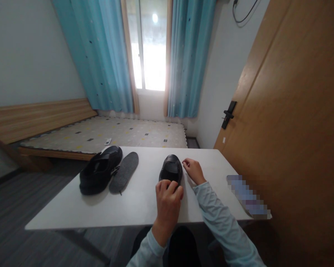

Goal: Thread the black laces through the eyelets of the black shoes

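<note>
A black shoe stands on the white table, its toe pointing away from me. My left hand is closed over the heel end of this shoe, fingers curled on it. Just right of the toe, my right hand has its fingers pinched together near the shoe's side; whatever lies between the fingertips is too small to make out. A second black shoe rests at the table's left, with a grey insole lying beside it.
The white table spans the view in front of me. A blurred flat item lies at its right edge. Behind are a bed with a small white remote, and a wooden door on the right.
</note>
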Demonstrator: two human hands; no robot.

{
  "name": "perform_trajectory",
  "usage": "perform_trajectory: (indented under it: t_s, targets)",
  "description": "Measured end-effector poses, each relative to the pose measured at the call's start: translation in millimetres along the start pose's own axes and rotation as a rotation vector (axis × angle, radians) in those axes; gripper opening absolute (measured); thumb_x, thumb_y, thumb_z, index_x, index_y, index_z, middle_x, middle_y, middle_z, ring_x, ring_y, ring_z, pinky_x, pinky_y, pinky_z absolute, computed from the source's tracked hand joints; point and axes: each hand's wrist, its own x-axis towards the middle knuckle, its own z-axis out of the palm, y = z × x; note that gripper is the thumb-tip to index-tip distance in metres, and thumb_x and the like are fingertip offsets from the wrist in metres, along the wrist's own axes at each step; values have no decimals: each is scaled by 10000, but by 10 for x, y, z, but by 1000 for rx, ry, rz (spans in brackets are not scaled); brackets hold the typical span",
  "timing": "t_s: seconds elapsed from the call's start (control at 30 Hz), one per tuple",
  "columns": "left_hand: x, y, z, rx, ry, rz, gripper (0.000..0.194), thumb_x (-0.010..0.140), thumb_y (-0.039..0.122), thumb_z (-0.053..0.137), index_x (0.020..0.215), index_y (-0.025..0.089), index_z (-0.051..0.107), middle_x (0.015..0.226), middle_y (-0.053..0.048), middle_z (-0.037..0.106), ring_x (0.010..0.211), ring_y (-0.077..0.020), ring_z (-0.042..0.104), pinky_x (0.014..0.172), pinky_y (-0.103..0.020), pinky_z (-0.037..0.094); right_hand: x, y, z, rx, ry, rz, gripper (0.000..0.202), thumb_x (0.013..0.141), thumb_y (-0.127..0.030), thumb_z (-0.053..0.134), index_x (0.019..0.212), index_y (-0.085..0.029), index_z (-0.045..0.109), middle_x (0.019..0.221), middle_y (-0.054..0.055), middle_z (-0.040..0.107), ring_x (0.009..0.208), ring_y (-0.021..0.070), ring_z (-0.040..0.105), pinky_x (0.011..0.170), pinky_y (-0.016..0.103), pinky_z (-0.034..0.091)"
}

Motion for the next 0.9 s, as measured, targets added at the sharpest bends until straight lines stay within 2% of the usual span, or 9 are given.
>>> perform_trajectory:
  t_s: [0.23,0.43,0.6,0.67,0.77,0.83,0.9]
  targets:
    - [-105,96,117,45,-54,11,189,756,121,679,622,196,569,727,14,590,787,-181,446,789,-349,346,-9,-15,-1,47,19,8,199,835,-230,497,775,-185,681,723,40,685,660,148,604,651,232,400]
    - [-21,244,72,217,-265,-24,55,782,177,655,746,208,628,836,-38,568,825,-217,459,834,-395,386,-16,-25,0,84,18,-16,200,831,-218,490,774,-183,679,716,35,680,646,143,595,645,231,399]
    - [86,307,-15,273,-414,-65,41,808,188,616,813,208,651,913,-67,594,862,-243,499,832,-428,415,-11,-4,13,99,21,-24,200,829,-222,494,765,-179,678,718,35,681,643,140,592,653,230,409]
    - [125,263,-59,226,-439,-67,120,817,176,603,913,228,651,900,-53,614,871,-236,518,863,-439,411,-8,0,18,97,22,-23,199,829,-223,494,771,-179,680,719,35,682,644,142,592,656,232,410]
    - [222,104,-159,90,-398,-85,344,817,159,603,1144,262,570,879,-22,649,889,-220,544,936,-456,382,-6,-1,21,84,21,-28,200,830,-224,493,778,-177,680,720,39,683,648,148,594,656,237,409]
    - [320,-68,-241,-28,-393,-113,349,816,217,619,1158,238,554,905,-29,665,881,-212,561,884,-396,424,-6,-4,20,81,19,-33,201,831,-224,491,780,-178,680,724,40,684,651,150,595,655,238,409]
    - [426,-290,-314,-76,-389,-144,245,851,245,574,1094,207,578,921,-43,668,883,-200,578,811,-327,452,-7,-5,19,78,18,-36,202,831,-223,490,782,-180,681,729,40,685,657,151,597,660,239,411]
